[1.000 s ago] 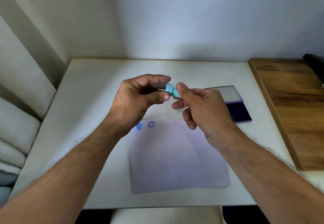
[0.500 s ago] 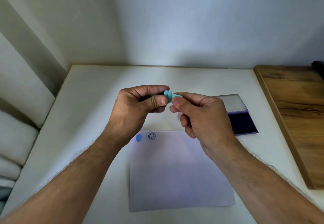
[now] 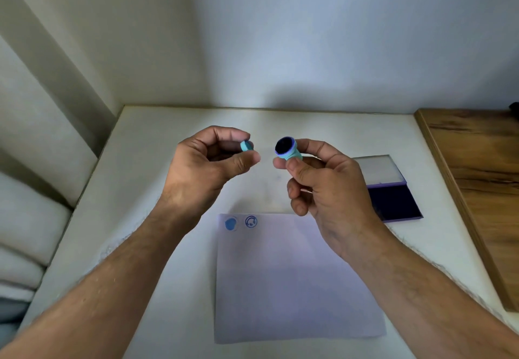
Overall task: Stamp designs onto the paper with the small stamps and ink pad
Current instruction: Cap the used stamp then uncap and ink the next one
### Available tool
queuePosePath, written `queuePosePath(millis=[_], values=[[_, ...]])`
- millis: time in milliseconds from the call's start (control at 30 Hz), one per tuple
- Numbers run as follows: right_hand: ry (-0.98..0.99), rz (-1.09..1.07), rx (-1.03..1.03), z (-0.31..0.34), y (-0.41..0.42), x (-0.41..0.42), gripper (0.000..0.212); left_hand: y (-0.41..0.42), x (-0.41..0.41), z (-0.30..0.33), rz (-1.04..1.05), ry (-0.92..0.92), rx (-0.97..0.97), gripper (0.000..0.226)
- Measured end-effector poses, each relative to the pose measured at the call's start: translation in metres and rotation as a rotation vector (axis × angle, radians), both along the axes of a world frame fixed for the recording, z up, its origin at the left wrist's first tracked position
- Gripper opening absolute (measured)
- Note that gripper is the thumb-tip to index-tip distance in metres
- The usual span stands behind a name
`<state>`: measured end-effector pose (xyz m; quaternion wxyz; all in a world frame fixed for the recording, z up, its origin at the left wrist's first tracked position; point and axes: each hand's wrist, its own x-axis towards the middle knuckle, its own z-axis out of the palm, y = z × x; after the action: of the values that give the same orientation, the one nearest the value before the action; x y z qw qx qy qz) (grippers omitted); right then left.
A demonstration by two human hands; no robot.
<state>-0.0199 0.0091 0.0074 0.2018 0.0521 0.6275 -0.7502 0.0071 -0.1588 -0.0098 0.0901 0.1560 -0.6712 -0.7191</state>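
Now, left hand (image 3: 207, 162): we pinch a small teal cap (image 3: 246, 145) between thumb and forefinger, the other fingers curled in behind it, held above the bench.
Right hand (image 3: 323, 187): we grip the teal stamp (image 3: 288, 149) between thumb and curled fingers, also raised above the bench.
Stamp: its round face is dark with a purple rim and is turned toward us; the teal body sits in the right fingers.
Cap and stamp: apart — a clear gap lies between them, the cap to the left, the stamp to the right.
Paper (image 3: 295, 280): we see it flat on the near middle of the bench, below and between the two hands.
Marks on paper: a solid blue print (image 3: 230, 224) sits at the far left corner, with a round outlined print (image 3: 251, 221) just beside it on the right; the rest of the sheet is unmarked.
Ink pad (image 3: 393, 200): it lies open on the right of the bench — dark blue pad nearer, pale lid (image 3: 379, 169) hinged up on the far side, partly hidden by our right hand.
Bench (image 3: 168, 134): white, set against the wall at the far side.
Wooden surface (image 3: 483, 179): it adjoins the bench on the right.
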Motion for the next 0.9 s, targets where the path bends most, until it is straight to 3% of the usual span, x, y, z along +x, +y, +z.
queuePosePath(millis=[133,267,500,667,900], values=[[-0.003,0.033,-0.002,-0.005,-0.002,0.001,0.021,-0.004,0.001,-0.007,0.05,-0.125,-0.165,0.024],[0.012,0.054,-0.022,-0.005,-0.003,0.002,0.019,-0.007,0.003,-0.012,0.115,-0.269,-0.527,0.024],[0.051,0.092,-0.028,-0.006,-0.005,0.004,0.019,-0.014,0.007,-0.032,-0.121,-0.354,-1.026,0.032],[0.079,0.087,0.016,-0.007,-0.005,0.003,0.02,-0.013,0.007,-0.036,-0.13,-0.366,-1.161,0.028],[0.045,0.055,0.01,-0.01,-0.007,0.005,0.018,-0.012,0.003,-0.035,-0.195,-0.372,-1.144,0.03]])
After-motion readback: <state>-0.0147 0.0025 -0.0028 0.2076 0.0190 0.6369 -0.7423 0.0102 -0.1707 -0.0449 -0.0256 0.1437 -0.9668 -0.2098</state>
